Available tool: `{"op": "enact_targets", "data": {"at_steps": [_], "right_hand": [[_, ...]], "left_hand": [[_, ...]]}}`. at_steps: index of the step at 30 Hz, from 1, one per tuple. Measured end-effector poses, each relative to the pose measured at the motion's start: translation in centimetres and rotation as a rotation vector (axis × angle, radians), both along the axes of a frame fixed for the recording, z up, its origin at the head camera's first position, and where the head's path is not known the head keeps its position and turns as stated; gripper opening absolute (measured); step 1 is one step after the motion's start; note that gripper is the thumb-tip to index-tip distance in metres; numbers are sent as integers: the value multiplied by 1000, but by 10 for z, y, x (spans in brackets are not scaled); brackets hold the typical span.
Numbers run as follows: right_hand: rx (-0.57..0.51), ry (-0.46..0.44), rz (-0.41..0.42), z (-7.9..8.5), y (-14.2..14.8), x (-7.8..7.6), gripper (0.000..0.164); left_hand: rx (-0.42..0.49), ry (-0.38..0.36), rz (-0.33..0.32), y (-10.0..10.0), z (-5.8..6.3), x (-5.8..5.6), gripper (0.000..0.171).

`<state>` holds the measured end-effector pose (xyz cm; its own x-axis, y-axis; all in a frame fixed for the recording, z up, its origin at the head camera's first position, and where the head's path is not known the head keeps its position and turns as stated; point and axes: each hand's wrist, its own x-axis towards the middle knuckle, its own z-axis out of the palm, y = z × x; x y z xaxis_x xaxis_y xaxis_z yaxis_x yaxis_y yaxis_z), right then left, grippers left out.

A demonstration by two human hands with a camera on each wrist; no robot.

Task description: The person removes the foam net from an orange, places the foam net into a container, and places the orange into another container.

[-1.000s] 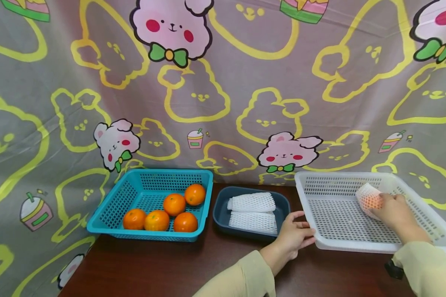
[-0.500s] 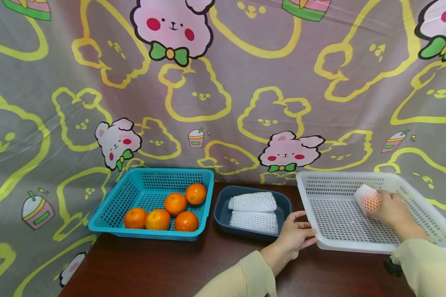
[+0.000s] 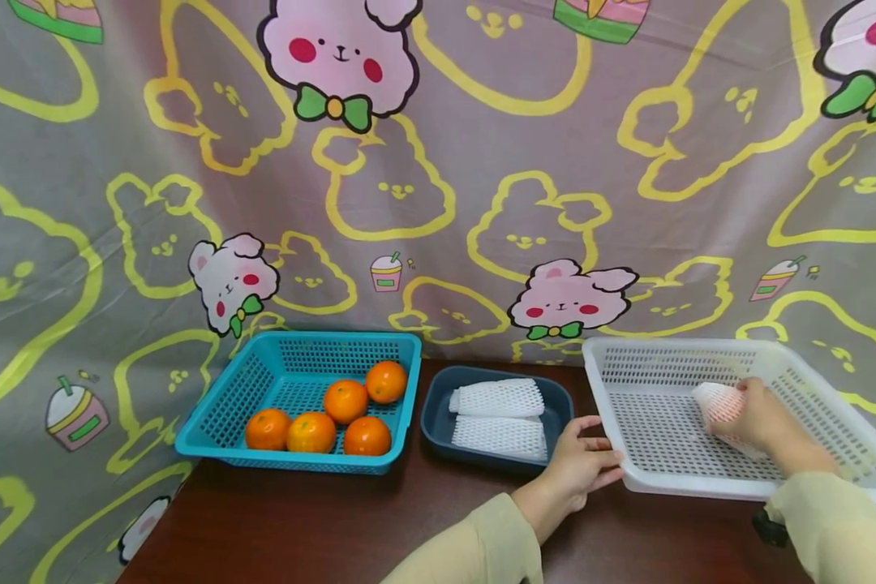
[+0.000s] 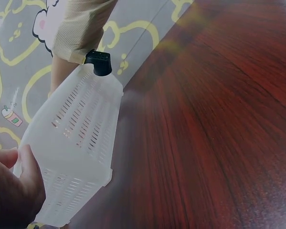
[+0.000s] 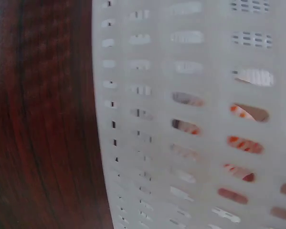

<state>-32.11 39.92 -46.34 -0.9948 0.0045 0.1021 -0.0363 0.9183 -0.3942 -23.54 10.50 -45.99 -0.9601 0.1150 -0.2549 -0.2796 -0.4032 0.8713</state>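
In the head view my right hand (image 3: 762, 418) holds an orange in a white foam net sleeve (image 3: 721, 403), low inside the white basket (image 3: 613, 478). The hand covers part of the fruit. Through the basket's slots, the right wrist view shows bits of the netted orange (image 5: 245, 144). My left hand (image 3: 578, 466) touches the near left corner of the white basket, its fingers fairly straight against the side. The left wrist view also has that left hand (image 4: 18, 191) at the basket wall (image 4: 68, 152).
A teal basket (image 3: 222, 405) with several oranges (image 3: 345, 401) stands at the left. Between the baskets sits a dark blue tray (image 3: 438, 442) with two white foam net sleeves (image 3: 498, 397). All stand on a dark wooden table (image 3: 321, 527) before a patterned cloth (image 3: 423, 162).
My right hand has turned and lowered the netted orange slightly; the sleeve now lies flatter toward the basket floor. My left hand stays at the basket corner.
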Motion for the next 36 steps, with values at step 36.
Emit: {"op": "enact_targets", "data": {"at_steps": [36], "right_hand": [[100, -27, 127, 22, -23, 19, 96]], "left_hand": [[14, -7, -2, 1, -3, -1, 51]]}}
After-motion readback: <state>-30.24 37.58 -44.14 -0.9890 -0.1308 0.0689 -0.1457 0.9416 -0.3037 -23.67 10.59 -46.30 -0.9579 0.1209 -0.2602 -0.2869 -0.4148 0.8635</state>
